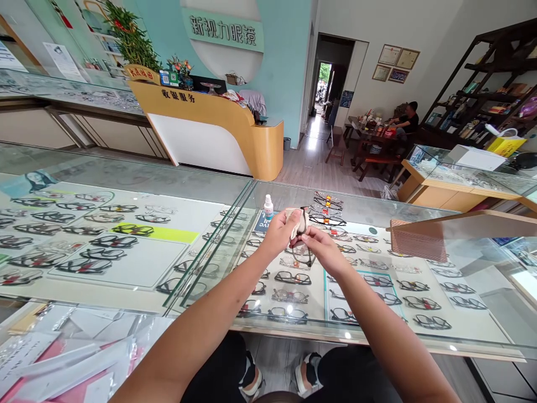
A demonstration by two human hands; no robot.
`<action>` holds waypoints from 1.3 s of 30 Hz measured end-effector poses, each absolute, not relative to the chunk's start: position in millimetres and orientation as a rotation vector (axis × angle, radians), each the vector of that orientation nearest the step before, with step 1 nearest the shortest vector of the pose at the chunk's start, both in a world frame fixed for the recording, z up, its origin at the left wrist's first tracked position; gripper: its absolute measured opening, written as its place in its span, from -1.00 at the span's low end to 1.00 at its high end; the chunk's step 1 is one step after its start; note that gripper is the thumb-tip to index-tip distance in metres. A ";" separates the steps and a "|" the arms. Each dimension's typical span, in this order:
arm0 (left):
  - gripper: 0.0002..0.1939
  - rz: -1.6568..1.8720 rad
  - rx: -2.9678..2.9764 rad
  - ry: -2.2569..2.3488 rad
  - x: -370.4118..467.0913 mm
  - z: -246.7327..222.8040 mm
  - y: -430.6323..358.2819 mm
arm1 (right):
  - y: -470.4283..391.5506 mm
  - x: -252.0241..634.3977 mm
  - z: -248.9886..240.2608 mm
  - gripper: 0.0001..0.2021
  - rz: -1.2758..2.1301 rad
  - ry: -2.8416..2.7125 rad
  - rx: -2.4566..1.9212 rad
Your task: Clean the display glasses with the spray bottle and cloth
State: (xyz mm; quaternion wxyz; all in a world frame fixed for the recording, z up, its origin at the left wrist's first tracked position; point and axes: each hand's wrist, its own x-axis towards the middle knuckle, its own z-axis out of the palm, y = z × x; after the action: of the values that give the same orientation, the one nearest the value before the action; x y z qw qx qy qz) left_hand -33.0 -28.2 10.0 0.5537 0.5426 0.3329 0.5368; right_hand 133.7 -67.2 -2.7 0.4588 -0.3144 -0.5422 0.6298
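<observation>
My left hand [280, 234] is closed around a pale cleaning cloth [300, 223], which is folded over part of a pair of eyeglasses [302, 253]. With its fingers pinched, my right hand [325, 248] grips the dark frame of the same glasses from the other side. The glasses hang tilted above the glass counter, one lens showing below my fingers; the cloth and my left fingers hide the rest. A small white bottle [268, 206] stands upright on the counter just beyond my left hand.
Below me, a glass display counter [461, 341] holds many rows of spectacles. Plastic-wrapped packets [71, 358] lie at the lower left. A wooden-edged mirror or board [461, 224] rises at the right. Across the floor are a reception desk [201, 134] and a seated person [408, 120].
</observation>
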 end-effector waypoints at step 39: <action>-0.20 0.851 1.291 0.824 -26.3 0.1 -31.1 | -52.8 150.7 7.6 -0.57 1.445 -0.958 -0.738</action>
State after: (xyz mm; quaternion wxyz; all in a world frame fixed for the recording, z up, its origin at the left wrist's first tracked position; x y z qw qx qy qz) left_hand -26.3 -31.1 0.1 0.6402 0.5659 0.3613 0.3732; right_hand 150.7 -52.8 7.6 0.5881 -0.3169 -0.4110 0.6203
